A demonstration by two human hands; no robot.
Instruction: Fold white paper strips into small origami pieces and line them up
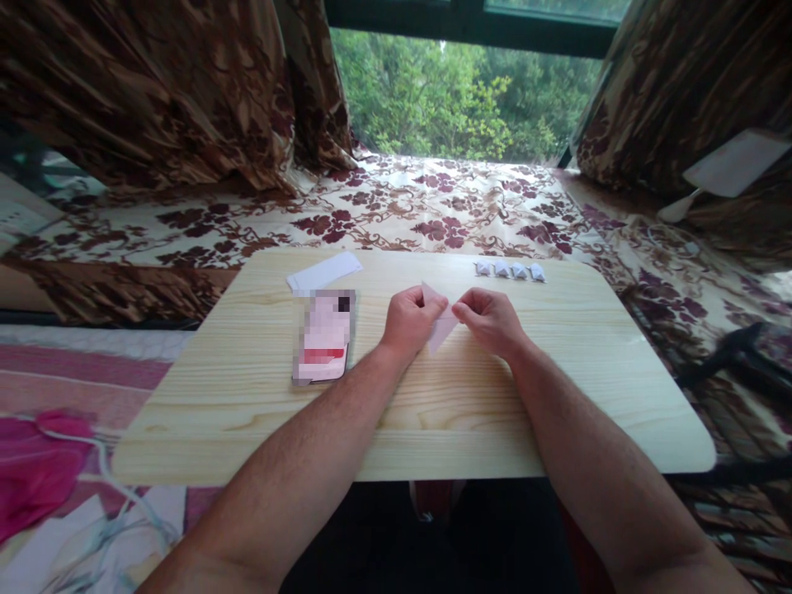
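Observation:
Over the middle of the wooden tabletop [433,412], a small piece of folded white paper [440,328] is held between my two hands. My left hand [412,318] pinches its left side between thumb and fingers. On the other side, my right hand [492,318] grips the right corner with thumb and curled forefinger. The paper looks triangular, and part of it is hidden behind the fingers. Beyond my right hand stands a row of several small folded paper pieces [511,271], each with a raised, pointed shape.
Left of my hands lies a phone [325,334], partly blurred out. Behind it rests a stack of white paper strips [325,271]. A floral-covered ledge [433,198] runs behind the table below the window. A white lamp [736,165] stands at the right.

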